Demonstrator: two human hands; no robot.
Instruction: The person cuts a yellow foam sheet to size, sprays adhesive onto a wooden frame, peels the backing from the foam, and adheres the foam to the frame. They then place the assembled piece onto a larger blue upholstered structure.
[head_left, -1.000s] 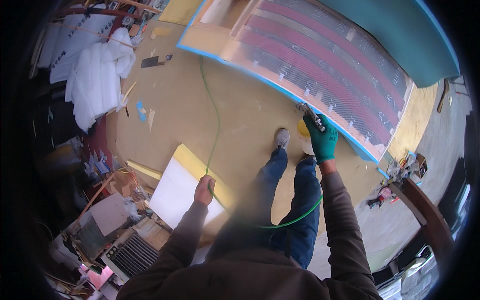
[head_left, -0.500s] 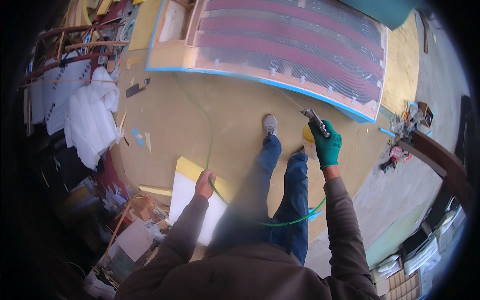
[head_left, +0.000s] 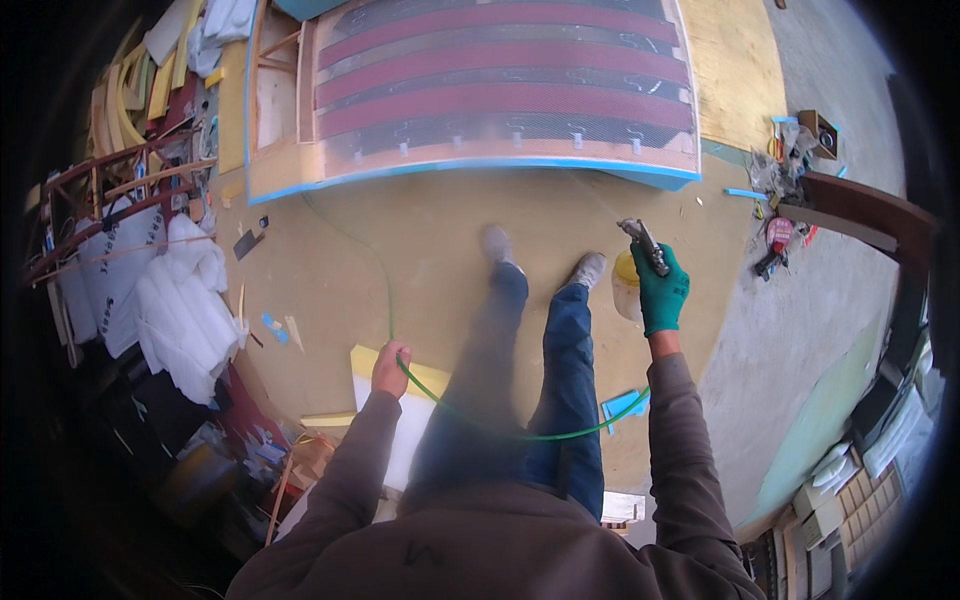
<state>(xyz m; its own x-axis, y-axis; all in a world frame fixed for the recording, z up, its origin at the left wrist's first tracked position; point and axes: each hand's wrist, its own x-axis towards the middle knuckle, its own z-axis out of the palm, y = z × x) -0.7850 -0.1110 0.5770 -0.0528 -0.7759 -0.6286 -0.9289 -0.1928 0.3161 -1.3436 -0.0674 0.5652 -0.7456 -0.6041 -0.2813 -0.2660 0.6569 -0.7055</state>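
Tan sheeting (head_left: 330, 260) covers much of the floor, and at its far side lies a broad wooden frame (head_left: 500, 90), strung with maroon webbing bands and wavy springs under dark netting, its near edge trimmed in blue (head_left: 420, 170). To the left, white batting (head_left: 180, 320) is heaped. A yellow-edged white slab (head_left: 408, 440) lies on the floor near the left forearm, partly hidden by it and by the person's jeans. A thin green hose (head_left: 480, 426) loops across the legs to the right forearm; from the left hand another stretch runs over the floor toward the frame's near left corner. A yellow-topped pail (head_left: 627, 290) stands just beside the right foot. The right hand (head_left: 663, 292), in a green glove, has its fingers wrapped around a metal spray gun (head_left: 646, 246), whose head points toward the frame, apart from it. The bare left hand (head_left: 391, 368) has its fingers curled closed around the hose.
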